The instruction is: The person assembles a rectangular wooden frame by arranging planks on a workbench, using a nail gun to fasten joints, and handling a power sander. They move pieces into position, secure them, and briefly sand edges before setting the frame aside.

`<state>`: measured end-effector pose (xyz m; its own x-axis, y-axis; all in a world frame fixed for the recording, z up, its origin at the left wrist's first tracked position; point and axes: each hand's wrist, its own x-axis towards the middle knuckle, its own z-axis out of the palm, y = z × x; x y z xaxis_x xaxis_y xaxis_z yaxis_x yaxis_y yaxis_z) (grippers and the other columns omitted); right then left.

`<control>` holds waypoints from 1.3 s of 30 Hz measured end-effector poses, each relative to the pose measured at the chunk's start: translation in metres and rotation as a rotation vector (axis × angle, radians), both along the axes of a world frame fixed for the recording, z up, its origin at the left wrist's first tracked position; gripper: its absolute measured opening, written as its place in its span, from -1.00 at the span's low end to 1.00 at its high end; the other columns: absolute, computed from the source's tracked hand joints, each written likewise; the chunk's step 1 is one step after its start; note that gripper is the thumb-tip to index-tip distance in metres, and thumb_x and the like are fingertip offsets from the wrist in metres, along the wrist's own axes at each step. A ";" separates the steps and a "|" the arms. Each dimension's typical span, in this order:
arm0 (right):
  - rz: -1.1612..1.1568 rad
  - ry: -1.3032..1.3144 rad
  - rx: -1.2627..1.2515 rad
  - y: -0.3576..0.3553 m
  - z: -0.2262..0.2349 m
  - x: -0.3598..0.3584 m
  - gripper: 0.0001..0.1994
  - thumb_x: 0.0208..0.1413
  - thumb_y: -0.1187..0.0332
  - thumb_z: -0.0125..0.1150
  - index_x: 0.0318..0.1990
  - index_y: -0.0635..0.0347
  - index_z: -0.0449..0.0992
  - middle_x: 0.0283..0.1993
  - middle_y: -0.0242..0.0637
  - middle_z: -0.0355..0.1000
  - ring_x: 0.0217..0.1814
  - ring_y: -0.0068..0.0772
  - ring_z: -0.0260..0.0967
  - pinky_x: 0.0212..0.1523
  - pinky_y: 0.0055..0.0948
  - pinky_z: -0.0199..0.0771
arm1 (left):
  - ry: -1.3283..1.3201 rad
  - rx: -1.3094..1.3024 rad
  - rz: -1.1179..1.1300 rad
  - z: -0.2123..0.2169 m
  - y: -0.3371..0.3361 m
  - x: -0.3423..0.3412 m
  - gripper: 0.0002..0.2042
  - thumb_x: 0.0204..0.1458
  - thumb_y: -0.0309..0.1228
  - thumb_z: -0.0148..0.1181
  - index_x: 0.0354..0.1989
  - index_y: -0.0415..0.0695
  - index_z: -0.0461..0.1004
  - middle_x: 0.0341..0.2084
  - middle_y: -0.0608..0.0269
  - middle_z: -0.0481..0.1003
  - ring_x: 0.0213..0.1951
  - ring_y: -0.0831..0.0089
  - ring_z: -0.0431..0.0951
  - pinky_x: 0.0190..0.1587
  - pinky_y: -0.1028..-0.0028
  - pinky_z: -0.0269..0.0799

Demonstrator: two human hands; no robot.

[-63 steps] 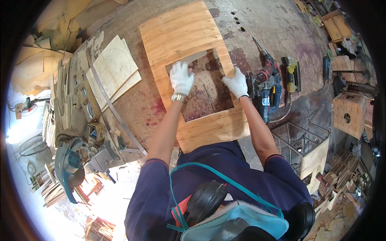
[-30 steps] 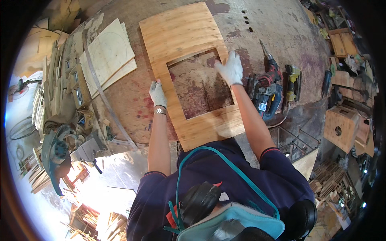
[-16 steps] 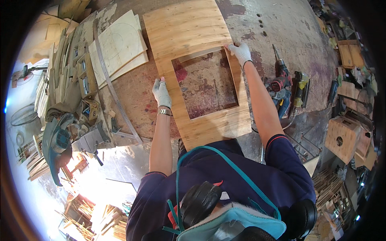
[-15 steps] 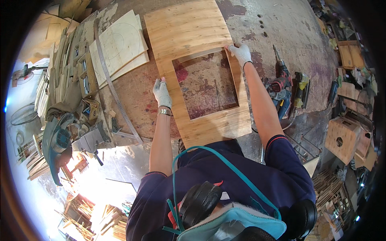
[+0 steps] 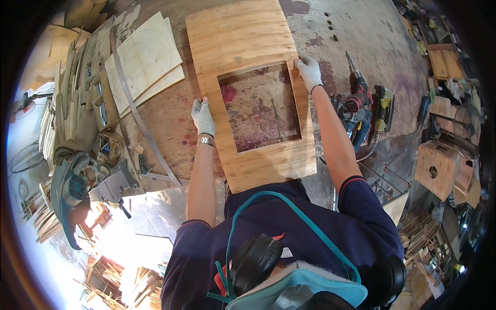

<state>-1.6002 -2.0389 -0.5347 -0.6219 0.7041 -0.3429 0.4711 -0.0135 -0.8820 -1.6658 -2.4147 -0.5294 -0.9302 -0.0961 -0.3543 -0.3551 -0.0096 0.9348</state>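
Note:
A large wooden panel with a rectangular cut-out lies in front of me, its near end overhanging the worktable by my waist. My left hand, in a white knit glove, grips the panel's left edge beside the opening. On the opposite side, my gloved right hand holds the right edge, higher up near the opening's far corner. The stained tabletop shows through the cut-out.
To the left lie pale plywood sheets, a long metal ruler and a circular saw. At right are a power drill and a yellow-green tool on the worktable. A wooden box stands beyond.
My view has shifted slightly, so the surroundings appear moved a little. Both hands still hold the panel at nearly the same places, the panel having turned only slightly if at all.

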 end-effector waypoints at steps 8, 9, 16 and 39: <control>-0.012 0.019 -0.068 0.004 0.002 0.003 -0.63 0.16 0.35 0.34 0.09 0.33 0.62 -0.33 -0.42 0.57 -0.50 -0.66 0.30 -0.49 -0.52 0.30 | 0.018 0.025 -0.105 -0.015 -0.010 0.002 -0.84 0.31 -0.45 0.15 -0.14 -0.32 0.44 -0.14 0.29 0.51 -0.12 0.58 0.40 -0.01 0.58 0.27; -0.012 0.006 -0.061 0.005 0.003 0.004 -0.63 0.16 0.36 0.34 0.09 0.34 0.61 -0.34 -0.42 0.56 -0.51 -0.67 0.29 -0.50 -0.53 0.29 | -0.009 -0.010 -0.106 -0.012 -0.008 0.003 -0.84 0.31 -0.44 0.16 -0.14 -0.33 0.45 -0.14 0.29 0.51 -0.12 0.58 0.40 -0.01 0.59 0.27; -0.064 0.020 -0.123 0.007 0.000 0.005 -0.66 0.11 0.37 0.38 0.02 0.31 0.64 -0.45 -0.48 0.50 -0.60 -0.68 0.22 -0.57 -0.52 0.21 | -0.014 -0.005 -0.007 -0.010 -0.002 0.006 -0.75 0.28 -0.40 0.22 -0.04 -0.36 0.49 -0.17 0.32 0.52 -0.16 0.62 0.40 -0.04 0.60 0.31; 0.012 0.110 -0.299 0.022 -0.011 0.012 -0.60 0.12 0.31 0.45 0.08 0.32 0.62 -0.16 -0.40 0.60 -0.16 -0.57 0.45 -0.13 -0.50 0.43 | 0.017 0.035 -0.031 -0.027 -0.010 0.004 -0.80 0.24 -0.45 0.25 -0.14 -0.38 0.51 -0.26 0.35 0.53 -0.23 0.62 0.40 -0.11 0.62 0.33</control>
<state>-1.5879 -2.0169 -0.5457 -0.6745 0.5745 -0.4637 0.3747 -0.2748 -0.8855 -1.6619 -2.4246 -0.5563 -0.9384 -0.0547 -0.3413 -0.3400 -0.0320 0.9399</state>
